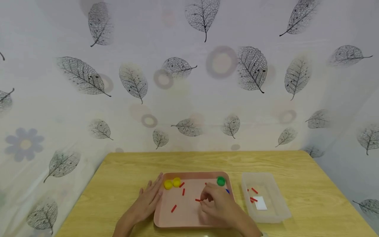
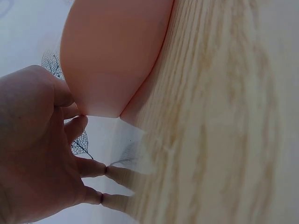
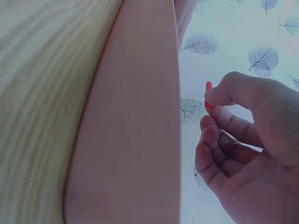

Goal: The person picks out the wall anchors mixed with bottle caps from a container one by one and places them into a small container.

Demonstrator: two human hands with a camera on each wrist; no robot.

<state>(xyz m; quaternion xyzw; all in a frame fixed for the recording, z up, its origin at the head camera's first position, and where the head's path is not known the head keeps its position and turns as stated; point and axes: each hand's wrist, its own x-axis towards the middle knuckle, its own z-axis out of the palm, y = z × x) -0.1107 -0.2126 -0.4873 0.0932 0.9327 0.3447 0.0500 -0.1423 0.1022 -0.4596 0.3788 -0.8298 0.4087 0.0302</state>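
Between thumb and forefinger, my right hand (image 1: 219,204) pinches a short red stick (image 1: 197,200) over the pink tray (image 1: 189,217). The same red stick (image 3: 209,87) stands out past the fingertips in the right wrist view, the other fingers curled beneath. My left hand (image 1: 147,200) rests along the tray's left rim with its fingers straight. In the tray lie loose red sticks (image 1: 173,208), two round yellow pieces (image 1: 168,184) at the back left and a round green piece (image 1: 221,181) at the back right. A blue piece (image 1: 227,191) is mostly hidden behind my right hand.
Right of the tray stands a translucent plastic box (image 1: 281,210) holding several red sticks (image 1: 254,190) and a white square (image 1: 260,203). Both containers are on a wooden table (image 1: 124,171). A leaf-patterned cloth (image 1: 189,98) hangs behind it and at the sides.
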